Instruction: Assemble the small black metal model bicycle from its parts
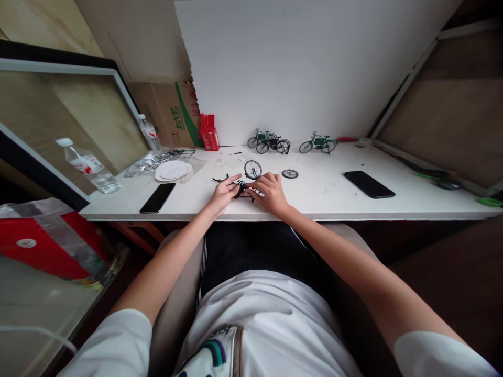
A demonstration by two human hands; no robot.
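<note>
Near table edge (314, 215): left hand (223, 196), right hand (272, 192) angled inward, both gripping black bicycle part (242, 188).

Two clear bottles with red-and-white labels are seen at the left of the white table (322, 203): the nearer bottle (89, 166) is set before a framed panel (84, 68), the farther bottle (151, 133) before a brown cardboard box (157, 107) printed in green and red. A small red box (209, 133) is placed beside the cardboard, near the foot of a tall white board (314, 63). White round plates (173, 169) are laid behind a dark-screened phone (157, 198); a second phone (369, 184) is placed at the right. A red bag (43, 243) is seen below, at far left.
</note>
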